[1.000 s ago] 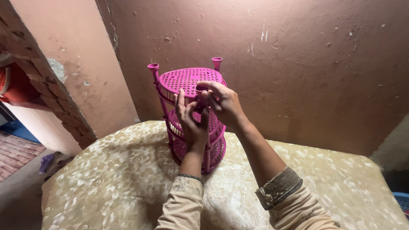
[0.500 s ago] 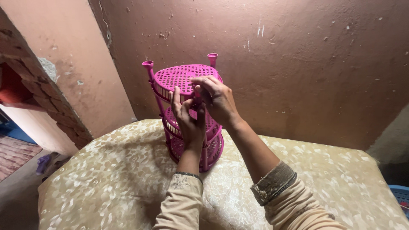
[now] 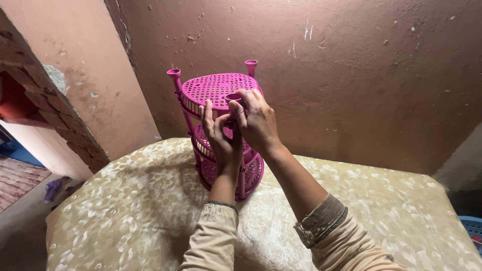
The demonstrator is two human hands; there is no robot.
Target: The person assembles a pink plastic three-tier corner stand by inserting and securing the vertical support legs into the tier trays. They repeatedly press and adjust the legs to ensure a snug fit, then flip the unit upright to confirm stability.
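A pink plastic rack [image 3: 215, 89] with three perforated round shelves stands upright on a mattress [image 3: 100, 200] covered in a beige floral cloth. Three pink posts rise past its top shelf. My left hand [image 3: 220, 138] holds the near post just below the top shelf. My right hand [image 3: 257, 120] grips the cup-shaped top end of that same near post [image 3: 233, 97], fingers curled around it. The lower shelves are partly hidden behind my hands and forearms.
A rough brownish wall rises right behind the rack. A brick wall edge [image 3: 45, 95] juts out at the left, with floor [image 3: 20, 180] below it. A blue basket [image 3: 472, 228] shows at the right edge past the mattress.
Both hands stay on the near post. My right hand has shifted slightly around its top end. The view has moved a little.
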